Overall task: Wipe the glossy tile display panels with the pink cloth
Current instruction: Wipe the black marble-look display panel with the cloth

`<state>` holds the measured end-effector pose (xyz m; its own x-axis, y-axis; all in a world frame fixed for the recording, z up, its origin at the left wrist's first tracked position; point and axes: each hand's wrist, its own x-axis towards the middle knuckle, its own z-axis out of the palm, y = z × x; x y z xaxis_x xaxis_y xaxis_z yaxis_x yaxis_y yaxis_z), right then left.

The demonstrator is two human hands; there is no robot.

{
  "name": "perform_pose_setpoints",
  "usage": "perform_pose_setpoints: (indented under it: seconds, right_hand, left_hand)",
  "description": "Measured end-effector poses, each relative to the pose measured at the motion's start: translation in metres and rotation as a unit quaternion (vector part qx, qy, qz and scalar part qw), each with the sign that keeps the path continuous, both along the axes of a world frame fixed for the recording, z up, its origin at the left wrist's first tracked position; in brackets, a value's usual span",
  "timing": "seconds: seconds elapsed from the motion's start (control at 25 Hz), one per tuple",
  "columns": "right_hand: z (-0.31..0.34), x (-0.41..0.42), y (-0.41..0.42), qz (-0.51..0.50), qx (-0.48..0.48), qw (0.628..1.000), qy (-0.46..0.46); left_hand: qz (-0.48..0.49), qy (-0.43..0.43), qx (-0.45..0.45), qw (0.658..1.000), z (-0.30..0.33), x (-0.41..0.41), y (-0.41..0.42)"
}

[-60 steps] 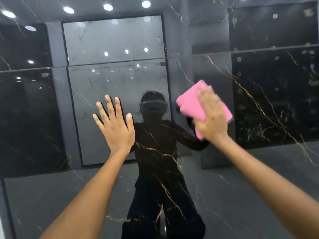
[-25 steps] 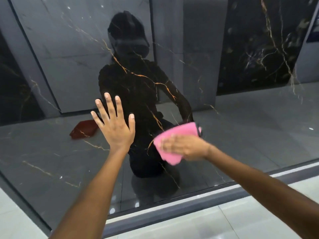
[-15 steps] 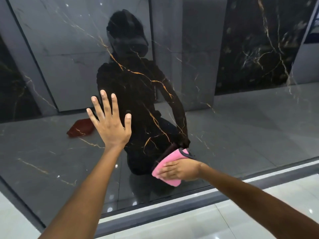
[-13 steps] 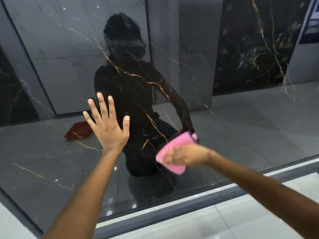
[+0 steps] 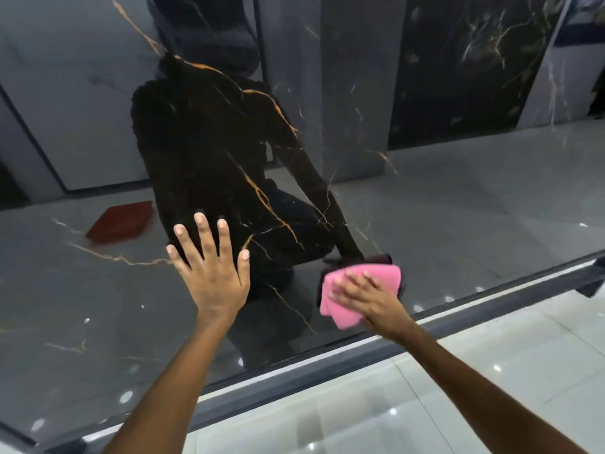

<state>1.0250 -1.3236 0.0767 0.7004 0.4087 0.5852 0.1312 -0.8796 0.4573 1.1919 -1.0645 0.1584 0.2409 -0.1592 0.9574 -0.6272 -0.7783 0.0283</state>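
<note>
Glossy black tile panel (image 5: 425, 231) w/ gold veins fills most of the view, mirror-like; it reflects a crouched dark figure, grey slabs opposite & a red flat item on the reflected floor (image 5: 119, 221). Below the panel's bottom edge runs a dark grey base strip (image 5: 327, 368), then pale glossy floor tiles (image 5: 491, 371) at lower right w/ ceiling-light spots. Left hand (image 5: 212, 273) is flat on the panel, fingers (image 5: 203, 234) straight & spread, holding nothing, arm coming up from bottom centre. Right hand (image 5: 366, 298) sits low on the panel near its bottom edge, right of the left hand & apart from it; its fingers lie fairly straight, slightly blurred, pressing the pink cloth (image 5: 360, 293) against the tile. Cloth is folded/bunched, sticking out above & left of the hand.
</note>
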Motion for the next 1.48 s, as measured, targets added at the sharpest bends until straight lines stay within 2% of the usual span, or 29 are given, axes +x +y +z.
perform_pose_setpoints:
  seconds: [0.04,0.12,0.16,0.24,0.32,0.36,0.44,0.48,0.56,0.6,0.64,0.68,0.72,0.76,0.84,0.88,0.92,1.0,1.04,1.08,1.16,1.2,1.24,1.28,1.32,1.36,1.4,1.44,1.48]
  right_hand:
    - [0.027,0.012,0.009,0.024,0.057,0.997,-0.052]
    - [0.090,0.043,0.034,0.044,0.206,0.962,-0.174]
    - [0.105,0.056,0.047,0.049,0.239,0.948,-0.203]
    - [0.078,0.068,0.066,0.054,0.154,0.967,-0.198]
    - [-0.003,0.055,0.068,0.060,-0.051,0.996,-0.038]
    - [-0.035,0.041,0.060,0.053,-0.128,0.988,0.061]
    - [-0.060,0.024,0.043,0.067,-0.157,0.976,0.134]
    - [-0.053,0.024,0.037,0.087,-0.115,0.983,0.114]
    - [-0.002,0.032,0.037,0.047,0.068,0.996,-0.032]
    - [0.028,0.039,0.036,0.000,0.196,0.971,-0.134]
    - [0.053,0.043,0.035,-0.035,0.327,0.924,-0.194]
    - [0.065,0.044,0.039,-0.048,0.412,0.885,-0.210]
    - [0.060,0.045,0.047,-0.065,0.426,0.876,-0.217]
    - [0.034,0.042,0.052,-0.085,0.365,0.909,-0.182]
    - [-0.052,0.020,0.054,-0.084,0.129,0.987,-0.042]
    - [-0.083,0.003,0.049,-0.089,0.040,0.995,0.035]
    - [-0.102,-0.005,0.036,-0.082,-0.007,0.994,0.066]
    - [-0.080,0.003,0.015,-0.064,0.040,0.997,-0.001]
    - [-0.057,0.012,0.008,-0.065,0.126,0.987,-0.070]
    - [-0.025,0.016,0.005,-0.062,0.250,0.956,-0.139]
    - [0.009,0.015,-0.015,-0.078,0.476,0.844,-0.235]
    - [0.006,0.013,-0.024,-0.097,0.596,0.747,-0.280]
    - [-0.003,0.010,-0.022,-0.123,0.704,0.625,-0.315]
    - [-0.014,0.013,-0.008,-0.147,0.765,0.528,-0.338]
    - [-0.025,0.018,0.017,-0.153,0.793,0.493,-0.325]
    - [-0.034,0.025,0.048,-0.150,0.776,0.546,-0.278]
    - [-0.047,0.033,0.085,-0.140,0.675,0.692,-0.214]
    - [-0.055,0.039,0.113,-0.114,0.520,0.830,-0.167]
    - [-0.055,0.042,0.121,-0.074,0.391,0.909,-0.123]
  left_hand:
    - [0.001,-0.007,-0.004,1.000,-0.001,-0.001,-0.001]
    - [0.004,-0.012,-0.004,1.000,0.001,-0.001,-0.003]
    - [0.001,-0.010,-0.005,1.000,0.002,-0.001,-0.003]
    - [-0.010,-0.021,-0.006,1.000,0.000,0.000,-0.002]
    - [-0.009,-0.026,-0.007,1.000,0.001,0.000,-0.002]
    - [-0.010,-0.023,-0.007,1.000,0.003,0.000,-0.002]
    - [-0.011,-0.019,-0.011,1.000,0.006,-0.002,-0.002]
    - [-0.023,-0.001,-0.025,0.999,0.008,-0.004,-0.002]
    - [-0.077,0.036,-0.057,0.995,0.002,-0.016,-0.003]
    - [-0.113,0.053,-0.057,0.991,-0.006,-0.026,-0.008]
    - [-0.144,0.068,-0.039,0.986,-0.018,-0.035,-0.013]
    - [-0.164,0.074,-0.010,0.984,-0.030,-0.044,-0.018]
    - [-0.173,0.070,0.017,0.982,-0.040,-0.049,-0.023]
    - [-0.175,0.065,0.036,0.982,-0.045,-0.051,-0.027]
    - [-0.149,0.077,0.055,0.984,-0.044,-0.046,-0.032]
    - [-0.126,0.079,0.067,0.987,-0.044,-0.041,-0.032]
    - [-0.103,0.067,0.083,0.989,-0.045,-0.036,-0.031]
    - [-0.070,0.022,0.119,0.990,-0.052,-0.025,-0.030]
    - [-0.059,0.007,0.127,0.990,-0.056,-0.021,-0.031]
    - [-0.053,-0.004,0.129,0.990,-0.058,-0.018,-0.033]
    - [-0.038,-0.018,0.123,0.992,-0.060,-0.016,-0.036]
    - [-0.032,-0.023,0.121,0.992,-0.062,-0.015,-0.036]
    - [-0.030,-0.028,0.119,0.992,-0.063,-0.014,-0.036]
    - [-0.029,-0.033,0.119,0.992,-0.064,-0.014,-0.037]
    - [-0.030,-0.035,0.117,0.992,-0.064,-0.014,-0.037]
    - [-0.032,-0.037,0.115,0.992,-0.063,-0.014,-0.037]
    - [-0.035,-0.039,0.111,0.992,-0.063,-0.015,-0.037]
    - [-0.040,-0.040,0.108,0.993,-0.063,-0.015,-0.037]
    - [-0.045,-0.040,0.108,0.992,-0.063,-0.015,-0.036]
